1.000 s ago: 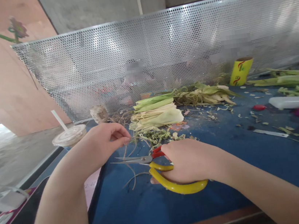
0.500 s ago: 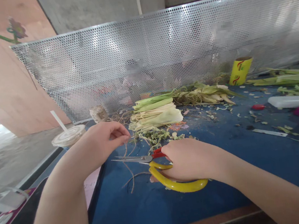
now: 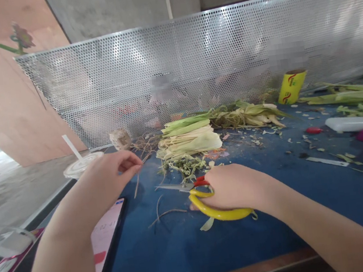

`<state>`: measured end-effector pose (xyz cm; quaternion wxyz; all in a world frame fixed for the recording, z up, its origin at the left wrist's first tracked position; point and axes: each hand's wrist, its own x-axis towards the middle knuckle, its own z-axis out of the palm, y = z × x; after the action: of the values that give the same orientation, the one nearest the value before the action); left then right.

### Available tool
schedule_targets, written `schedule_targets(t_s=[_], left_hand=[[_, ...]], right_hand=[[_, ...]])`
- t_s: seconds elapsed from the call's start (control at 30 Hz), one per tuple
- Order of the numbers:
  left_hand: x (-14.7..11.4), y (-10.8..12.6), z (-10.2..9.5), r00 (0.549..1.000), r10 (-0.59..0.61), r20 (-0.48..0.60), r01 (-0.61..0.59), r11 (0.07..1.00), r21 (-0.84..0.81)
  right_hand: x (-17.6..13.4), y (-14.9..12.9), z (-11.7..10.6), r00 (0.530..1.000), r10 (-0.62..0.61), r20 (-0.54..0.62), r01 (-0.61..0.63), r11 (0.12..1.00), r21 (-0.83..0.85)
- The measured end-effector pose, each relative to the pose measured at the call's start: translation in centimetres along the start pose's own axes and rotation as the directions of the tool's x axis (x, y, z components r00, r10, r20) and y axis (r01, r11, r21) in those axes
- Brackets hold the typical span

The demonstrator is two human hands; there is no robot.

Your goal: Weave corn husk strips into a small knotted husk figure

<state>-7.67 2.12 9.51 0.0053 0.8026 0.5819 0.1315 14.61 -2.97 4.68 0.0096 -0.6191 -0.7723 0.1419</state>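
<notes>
My left hand is closed in a pinch on a thin brown strand, which hangs down from the fingertips. My right hand grips scissors with yellow and red handles. Their blades point left above the table and look nearly together, smeared by motion. Loose pieces of the same brown strand lie on the blue table below the blades. Behind the scissors are curly green tendrils and a stack of pale and green corn husks. More tangled brown strands lie beyond my left hand.
At left are a lidded cup with a straw and a phone. A perforated metal screen closes off the back. To the right lie a blade, a white and magenta tool, a yellow tube and green stalks.
My left hand has drawn left, away from the blades, with a shorter strand. The scissors have shifted slightly right, and their blades have come closer together. More of the phone shows.
</notes>
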Motion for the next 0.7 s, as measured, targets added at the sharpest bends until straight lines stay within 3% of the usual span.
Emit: schedule_targets(t_s=[0.1,0.17,0.27,0.33,0.53,0.7], left_hand=[[-0.8,-0.6,1.5,0.986,0.049,0.16,-0.049,0.999,-0.007],[-1.1,-0.7,2.7,0.952,0.075,0.298,-0.057,0.996,-0.068],[-0.7,-0.5,4.0,0.883,0.106,0.457,-0.05,0.99,-0.132],[0.1,-0.4,4.5,0.875,0.099,0.474,-0.062,0.994,-0.093],[3.2,0.0,6.4,0.92,-0.074,0.385,0.005,0.984,0.177],[5.2,0.1,8.4,0.891,-0.108,0.44,-0.017,0.963,0.27]], right_hand=[[0.8,1.2,-0.3,0.985,0.162,-0.065,-0.165,0.985,-0.044],[1.3,2.1,-0.4,0.963,0.25,-0.096,-0.255,0.966,-0.039],[1.7,3.1,-0.4,0.947,0.29,-0.134,-0.296,0.955,-0.026],[1.8,3.3,-0.3,0.944,0.295,-0.15,-0.301,0.953,-0.021],[1.6,3.1,-0.2,0.955,0.262,-0.14,-0.266,0.964,-0.011],[1.5,3.7,-0.2,0.951,0.258,-0.171,-0.263,0.965,-0.008]])
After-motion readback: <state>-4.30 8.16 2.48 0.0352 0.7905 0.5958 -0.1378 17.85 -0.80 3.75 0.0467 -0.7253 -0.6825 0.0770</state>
